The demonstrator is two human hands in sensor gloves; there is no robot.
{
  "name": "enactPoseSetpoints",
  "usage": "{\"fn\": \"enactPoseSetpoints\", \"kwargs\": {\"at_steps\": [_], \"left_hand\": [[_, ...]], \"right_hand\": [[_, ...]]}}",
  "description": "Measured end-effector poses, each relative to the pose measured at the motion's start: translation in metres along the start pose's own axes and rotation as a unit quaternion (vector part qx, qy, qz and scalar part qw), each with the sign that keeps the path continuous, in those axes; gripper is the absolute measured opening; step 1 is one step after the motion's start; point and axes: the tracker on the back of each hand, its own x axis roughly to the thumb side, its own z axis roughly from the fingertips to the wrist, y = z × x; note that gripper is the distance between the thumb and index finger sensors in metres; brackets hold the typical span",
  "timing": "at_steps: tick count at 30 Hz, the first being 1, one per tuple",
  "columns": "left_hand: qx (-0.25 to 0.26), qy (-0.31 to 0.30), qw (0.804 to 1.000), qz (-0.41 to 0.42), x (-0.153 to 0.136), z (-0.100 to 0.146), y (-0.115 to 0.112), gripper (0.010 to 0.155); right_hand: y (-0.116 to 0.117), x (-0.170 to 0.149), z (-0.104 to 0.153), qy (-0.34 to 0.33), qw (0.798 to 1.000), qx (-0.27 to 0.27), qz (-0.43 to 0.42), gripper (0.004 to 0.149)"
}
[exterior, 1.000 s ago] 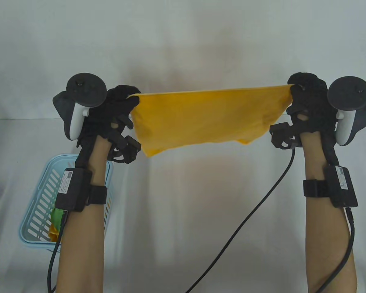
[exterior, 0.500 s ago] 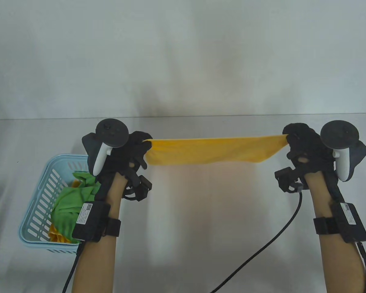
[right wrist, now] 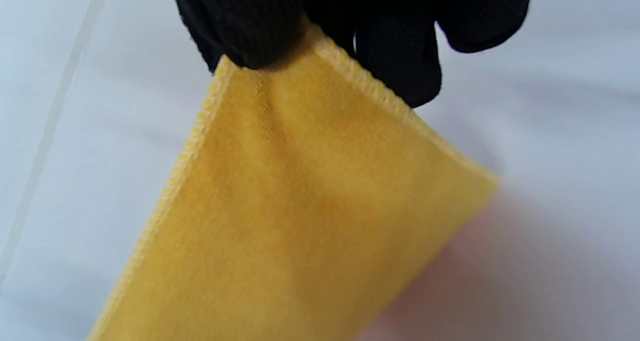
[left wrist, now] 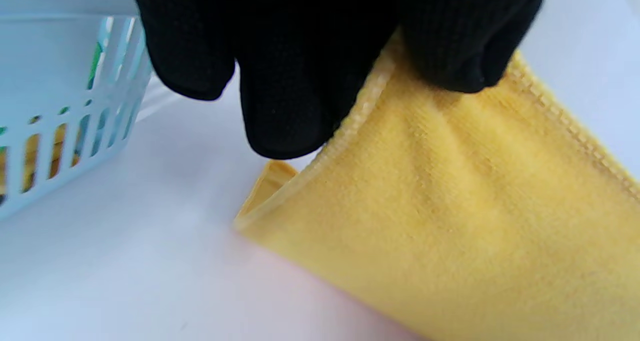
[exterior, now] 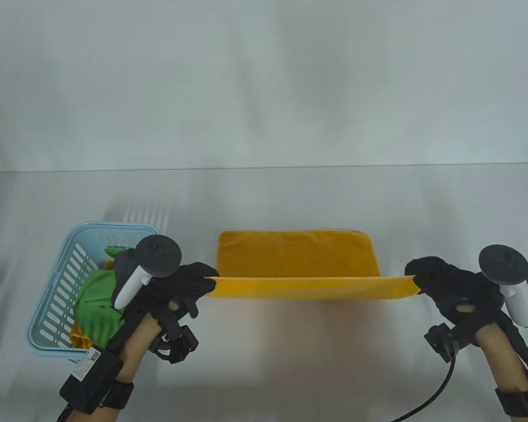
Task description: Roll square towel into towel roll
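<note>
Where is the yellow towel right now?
In the table view the yellow towel sits mid-table, right of the blue basket, far part on the table, near edge stretched between the left hand and right hand, each pinching a corner.

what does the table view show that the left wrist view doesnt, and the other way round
Only the table view shows the right hand pinching the towel's other corner, the far half lying flat on the table, and the green cloth in the basket.

Only the left wrist view shows the towel's stitched hem and a folded-under corner touching the table.

Both show the left hand pinching the yellow towel beside the blue basket.
</note>
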Motion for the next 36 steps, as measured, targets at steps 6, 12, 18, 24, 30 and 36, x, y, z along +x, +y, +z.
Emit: {"fn": "enactPoseSetpoints", "kwargs": {"at_steps": [6,12,18,24,30,36], "left_hand": [[-0.052,-0.022,0.997,-0.052,-0.002,0.027,-0.017,0.042],[-0.114,-0.032,0.988,-0.102,-0.008,0.052,-0.041,0.042],[-0.139,-0.006,0.983,-0.123,-0.014,0.046,-0.054,0.043],[-0.074,0.048,0.991,-0.104,-0.014,0.015,-0.04,0.043],[-0.025,0.091,0.99,-0.104,-0.003,-0.017,-0.027,0.043],[-0.001,0.147,0.981,-0.125,0.003,-0.054,-0.029,0.043]], "right_hand": [[0.01,-0.013,0.024,0.005,0.997,0.071,0.026,0.036],[0.022,-0.023,0.045,-0.007,0.99,0.127,0.052,0.037],[0.028,-0.025,0.042,-0.008,0.99,0.118,0.072,0.037],[0.028,-0.015,0.013,-0.006,0.995,0.024,0.101,0.037],[0.026,-0.007,-0.022,0.027,0.993,-0.031,0.112,0.037],[0.03,-0.011,-0.062,0.073,0.99,-0.055,0.11,0.037]]}}
